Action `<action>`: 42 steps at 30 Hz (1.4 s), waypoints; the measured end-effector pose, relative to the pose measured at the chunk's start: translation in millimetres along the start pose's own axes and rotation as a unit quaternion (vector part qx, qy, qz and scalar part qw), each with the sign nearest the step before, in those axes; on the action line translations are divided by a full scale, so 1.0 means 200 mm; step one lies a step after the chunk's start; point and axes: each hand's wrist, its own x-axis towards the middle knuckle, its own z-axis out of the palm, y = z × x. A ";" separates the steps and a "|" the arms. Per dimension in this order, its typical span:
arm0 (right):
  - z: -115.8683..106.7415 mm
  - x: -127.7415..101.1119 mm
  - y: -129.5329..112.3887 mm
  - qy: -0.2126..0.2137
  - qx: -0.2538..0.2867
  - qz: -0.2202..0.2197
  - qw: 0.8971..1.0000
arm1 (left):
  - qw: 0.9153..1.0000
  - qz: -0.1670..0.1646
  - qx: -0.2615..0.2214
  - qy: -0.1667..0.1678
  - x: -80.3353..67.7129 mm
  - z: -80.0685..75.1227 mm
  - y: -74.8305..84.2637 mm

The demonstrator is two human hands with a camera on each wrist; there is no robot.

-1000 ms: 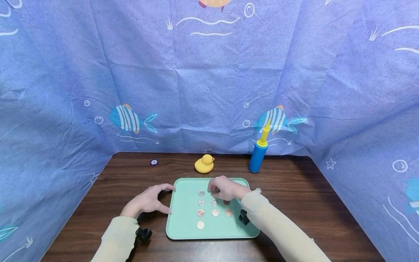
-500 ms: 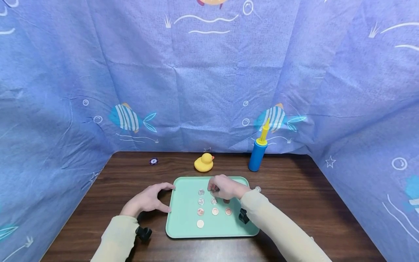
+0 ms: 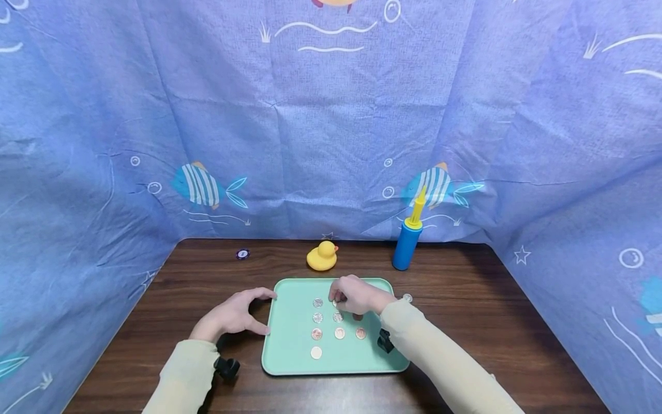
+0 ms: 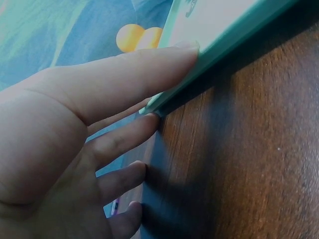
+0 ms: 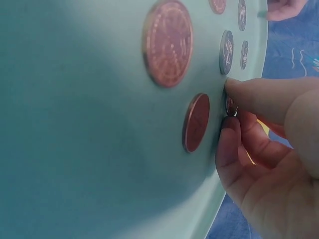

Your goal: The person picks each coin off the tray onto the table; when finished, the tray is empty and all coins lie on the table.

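1. Left hand (image 3: 234, 317), thumb and fingers straight, braces the near-left edge of the smooth mint-green plastic tray (image 3: 289, 345); keep it steady.
2. Right hand (image 3: 357, 297) pinches a small silvery coin (image 5: 231, 105) at the tray's far row; set it flat, in line with the flat copper coins (image 3: 338, 333).
3. Far: glossy yellow rubber duck (image 3: 322, 256).

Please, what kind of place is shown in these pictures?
Probably a small indoor recording booth, not a home room. A blue fish-print cloth hangs round three sides of a dark wooden table. On the table are props: a rubber duck, a hand pump, and a green tray of coins.
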 end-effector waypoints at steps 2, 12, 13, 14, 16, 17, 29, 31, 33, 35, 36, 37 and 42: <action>0.00 0.00 0.00 0.004 -0.003 -0.002 1.000 | 1.000 0.000 0.000 0.001 0.00 0.00 0.00; 0.00 -0.01 0.02 0.013 -0.008 -0.012 1.000 | 1.000 0.001 -0.001 -0.002 0.00 -0.01 0.00; 0.00 -0.01 0.03 0.012 -0.004 -0.009 1.000 | 1.000 0.000 -0.001 -0.001 0.00 -0.01 0.00; 0.00 -0.01 0.03 0.013 0.000 -0.007 1.000 | 1.000 0.000 -0.001 -0.001 0.00 -0.01 0.00; 0.00 -0.02 0.04 0.013 0.010 -0.007 1.000 | 1.000 0.000 0.001 0.000 0.00 -0.01 0.00; 0.00 -0.02 0.04 0.014 0.015 -0.007 1.000 | 1.000 0.000 0.002 0.000 0.00 -0.01 0.00; -0.02 -0.08 0.09 0.045 0.085 -0.033 0.995 | 1.000 -0.002 0.005 0.000 0.00 0.00 0.01; -0.02 -0.09 0.11 0.045 0.102 -0.034 0.993 | 1.000 -0.002 0.005 0.000 0.00 0.00 0.01; -0.02 -0.10 0.12 0.041 0.124 -0.030 0.991 | 1.000 -0.002 0.005 0.001 0.00 0.00 0.01; -0.03 -0.11 0.14 0.039 0.148 -0.031 0.988 | 1.000 -0.002 0.004 0.002 0.00 0.00 0.01; -0.03 -0.12 0.14 0.039 0.158 -0.028 0.986 | 1.000 -0.002 0.004 0.002 0.00 0.00 0.01; -0.03 -0.13 0.15 0.038 0.169 -0.025 0.985 | 1.000 -0.002 0.004 0.002 0.00 0.00 0.01; -0.05 -0.19 0.17 0.046 0.193 -0.002 0.980 | 1.000 -0.003 0.002 0.002 -0.01 0.00 0.00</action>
